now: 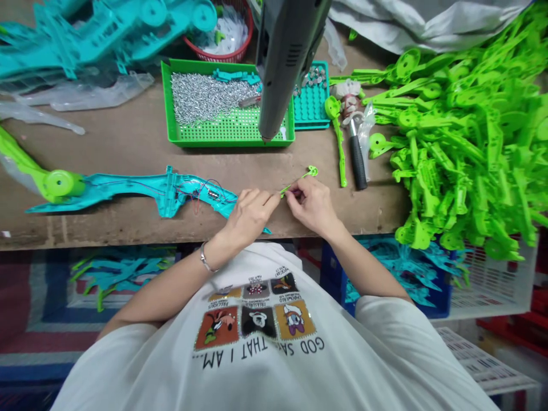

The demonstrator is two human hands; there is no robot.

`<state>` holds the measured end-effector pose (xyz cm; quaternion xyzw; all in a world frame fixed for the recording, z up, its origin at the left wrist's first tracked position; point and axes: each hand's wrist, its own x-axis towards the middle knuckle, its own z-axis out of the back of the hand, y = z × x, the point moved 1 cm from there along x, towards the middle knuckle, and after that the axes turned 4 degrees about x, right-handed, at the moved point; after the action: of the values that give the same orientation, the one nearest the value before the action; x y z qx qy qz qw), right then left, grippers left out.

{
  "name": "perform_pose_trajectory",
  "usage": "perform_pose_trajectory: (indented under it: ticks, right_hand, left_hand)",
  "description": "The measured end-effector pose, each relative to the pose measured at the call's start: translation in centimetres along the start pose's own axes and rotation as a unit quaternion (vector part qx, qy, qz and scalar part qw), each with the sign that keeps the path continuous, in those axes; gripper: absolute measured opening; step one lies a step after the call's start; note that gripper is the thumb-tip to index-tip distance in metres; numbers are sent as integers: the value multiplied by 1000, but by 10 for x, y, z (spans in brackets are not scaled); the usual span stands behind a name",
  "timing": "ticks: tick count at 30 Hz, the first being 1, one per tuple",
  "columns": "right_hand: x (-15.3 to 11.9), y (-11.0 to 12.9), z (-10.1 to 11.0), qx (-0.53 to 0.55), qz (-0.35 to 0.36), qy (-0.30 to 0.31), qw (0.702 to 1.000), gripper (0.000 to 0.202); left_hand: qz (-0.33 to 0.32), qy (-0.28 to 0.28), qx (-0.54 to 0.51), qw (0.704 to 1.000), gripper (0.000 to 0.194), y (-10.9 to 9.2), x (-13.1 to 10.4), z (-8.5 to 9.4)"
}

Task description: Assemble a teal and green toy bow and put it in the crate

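Note:
A turquoise plastic shell half (128,185), shaped like part of a toy bow, lies open side up with thin wires and a small metal spring-like part inside. A bright green curved limb with a round hub (60,184) is joined at its left end. My left hand (252,211) is over the shell's right end, hiding much of it, with fingertips pinched at the near end of a slim green plastic arm (313,170). My right hand (314,206) is closed around the middle of that arm, whose looped tip sticks out beyond the fingers.
A green tray (231,140) of screws stands behind, beside a turquoise tray (311,123). A dark power screwdriver (280,63) hangs overhead. A black-handled hammer (357,157) lies right, near a large heap of green parts (462,148). Turquoise shells (107,28) are stacked back left.

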<state>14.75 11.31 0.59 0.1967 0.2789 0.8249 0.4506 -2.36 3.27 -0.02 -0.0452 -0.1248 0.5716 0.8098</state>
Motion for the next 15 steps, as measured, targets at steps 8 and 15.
perform_pose_trajectory:
  ticks: [8,15]
  right_hand:
    - [-3,-16,7,163,-127,-4,978,16]
    - [-2,-33,8,294,-178,20,939,13]
  left_hand:
    - [-29,75,60,995,38,-4,5,8]
    - [-66,109,93,988,41,-8,12,13]
